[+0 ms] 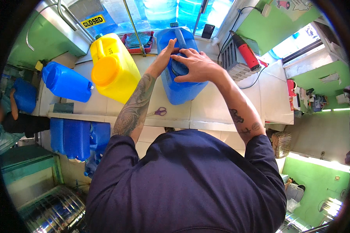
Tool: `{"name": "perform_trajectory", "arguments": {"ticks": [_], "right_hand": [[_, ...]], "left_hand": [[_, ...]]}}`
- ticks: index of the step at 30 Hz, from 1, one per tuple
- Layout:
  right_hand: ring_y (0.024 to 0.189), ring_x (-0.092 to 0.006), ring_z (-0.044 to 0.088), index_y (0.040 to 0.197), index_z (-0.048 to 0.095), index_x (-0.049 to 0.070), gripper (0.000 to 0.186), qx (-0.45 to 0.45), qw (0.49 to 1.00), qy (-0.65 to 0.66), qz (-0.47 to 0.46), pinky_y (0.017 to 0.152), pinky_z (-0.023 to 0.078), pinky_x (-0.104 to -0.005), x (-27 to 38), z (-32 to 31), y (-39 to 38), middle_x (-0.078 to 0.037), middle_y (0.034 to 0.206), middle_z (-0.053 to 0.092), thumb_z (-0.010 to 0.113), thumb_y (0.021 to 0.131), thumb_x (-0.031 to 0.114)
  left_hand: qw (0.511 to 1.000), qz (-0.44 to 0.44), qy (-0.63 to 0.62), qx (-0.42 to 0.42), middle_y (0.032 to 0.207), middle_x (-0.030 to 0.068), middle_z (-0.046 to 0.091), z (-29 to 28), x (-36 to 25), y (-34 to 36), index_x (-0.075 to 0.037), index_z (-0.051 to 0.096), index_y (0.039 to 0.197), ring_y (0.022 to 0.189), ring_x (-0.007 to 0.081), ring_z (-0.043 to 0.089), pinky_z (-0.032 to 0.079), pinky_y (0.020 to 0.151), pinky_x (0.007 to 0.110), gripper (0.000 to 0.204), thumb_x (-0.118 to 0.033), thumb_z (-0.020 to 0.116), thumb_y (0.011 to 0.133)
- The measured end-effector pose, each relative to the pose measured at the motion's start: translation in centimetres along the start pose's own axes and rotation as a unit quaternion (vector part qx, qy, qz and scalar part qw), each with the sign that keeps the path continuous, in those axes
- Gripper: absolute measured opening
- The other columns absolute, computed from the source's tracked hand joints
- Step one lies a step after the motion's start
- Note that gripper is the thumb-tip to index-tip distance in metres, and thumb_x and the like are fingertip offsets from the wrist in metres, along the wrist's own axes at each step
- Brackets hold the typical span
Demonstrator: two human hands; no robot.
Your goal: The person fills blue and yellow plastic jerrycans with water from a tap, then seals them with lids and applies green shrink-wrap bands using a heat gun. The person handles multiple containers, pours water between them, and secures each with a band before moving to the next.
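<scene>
A large blue jug with a moulded handle stands on the counter in front of me. Its round dark-blue cap faces up toward me, partly covered by my hands. From the right, my right hand reaches over the cap, thumb on the near side and fingers curved round the far side. My left hand lies along the cap's left side, thumb raised and fingers stretched toward the right hand; its fingertips are partly hidden.
Left of the blue jug stands a yellow jug, with a smaller blue container beyond. Purple-handled scissors lie near the counter's front edge. A red heat gun rests at right by a grey crate. A red basket sits behind.
</scene>
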State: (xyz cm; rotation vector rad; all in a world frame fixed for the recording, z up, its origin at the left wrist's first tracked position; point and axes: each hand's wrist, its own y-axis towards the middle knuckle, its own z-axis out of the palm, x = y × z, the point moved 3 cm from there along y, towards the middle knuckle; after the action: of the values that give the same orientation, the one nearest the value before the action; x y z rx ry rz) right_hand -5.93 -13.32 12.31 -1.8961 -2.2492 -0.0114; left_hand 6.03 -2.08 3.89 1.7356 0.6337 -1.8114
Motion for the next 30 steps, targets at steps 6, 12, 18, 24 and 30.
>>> {"name": "perform_trajectory", "arguments": {"ticks": [6, 12, 18, 24, 30], "right_hand": [[0.142, -0.0390, 0.046, 0.158, 0.043, 0.022, 0.098, -0.040, 0.982, 0.185, -0.017, 0.117, 0.041, -0.0487, -2.3, -3.6, -0.3, -0.018, 0.159, 0.040, 0.073, 0.078, 0.071], [0.145, -0.0388, 0.042, 0.154, 0.048, 0.018, 0.092, -0.162, 0.959, 0.232, 0.025, 0.120, 0.037, -0.0458, -4.7, -4.7, -2.1, -0.020, 0.160, 0.040, 0.077, 0.080, 0.065], [0.149, -0.0404, 0.036, 0.156, 0.044, 0.020, 0.099, -0.114, 0.987, -0.022, 0.114, 0.119, 0.030, -0.0601, -6.8, -1.0, -1.9, -0.022, 0.160, 0.038, 0.078, 0.077, 0.067], [0.151, -0.0440, 0.029, 0.161, 0.034, 0.021, 0.106, -0.129, 0.981, -0.066, 0.131, 0.116, 0.027, -0.0696, -6.2, 0.3, -2.1, -0.023, 0.162, 0.032, 0.079, 0.076, 0.066], [0.148, -0.0452, 0.032, 0.161, 0.032, 0.023, 0.107, -0.098, 0.984, -0.102, 0.112, 0.114, 0.029, -0.0704, -6.9, -1.3, -1.0, -0.024, 0.161, 0.032, 0.079, 0.076, 0.065]], "left_hand": [[0.998, 0.050, -0.013, -0.034, 0.152, 0.0160, 0.051, -1.0, 0.1, -0.3, -0.006, 0.041, 0.157, 0.141, 0.0278, 0.047, 0.035, 0.118, 0.039, 0.086, -0.073, 0.031, 0.103], [0.913, 0.304, 0.214, -0.168, 0.128, 0.0131, 0.067, -0.1, -3.0, -5.0, -0.007, 0.066, 0.131, 0.127, 0.0321, 0.058, 0.042, 0.110, 0.042, 0.038, -0.033, 0.058, 0.104], [0.850, 0.377, 0.359, -0.079, 0.119, 0.0095, 0.068, 4.0, -2.3, -9.2, -0.008, 0.075, 0.108, 0.118, 0.0300, 0.060, 0.040, 0.109, 0.047, 0.018, -0.019, 0.065, 0.097], [0.852, 0.372, 0.348, -0.124, 0.111, 0.0045, 0.069, 5.2, -0.2, -8.7, -0.009, 0.075, 0.094, 0.111, 0.0258, 0.060, 0.036, 0.111, 0.048, 0.018, -0.021, 0.062, 0.098], [0.847, 0.365, 0.345, -0.171, 0.108, 0.0015, 0.070, 6.5, 0.2, -8.5, -0.011, 0.072, 0.087, 0.108, 0.0241, 0.061, 0.032, 0.113, 0.048, 0.018, -0.020, 0.061, 0.098]]}}
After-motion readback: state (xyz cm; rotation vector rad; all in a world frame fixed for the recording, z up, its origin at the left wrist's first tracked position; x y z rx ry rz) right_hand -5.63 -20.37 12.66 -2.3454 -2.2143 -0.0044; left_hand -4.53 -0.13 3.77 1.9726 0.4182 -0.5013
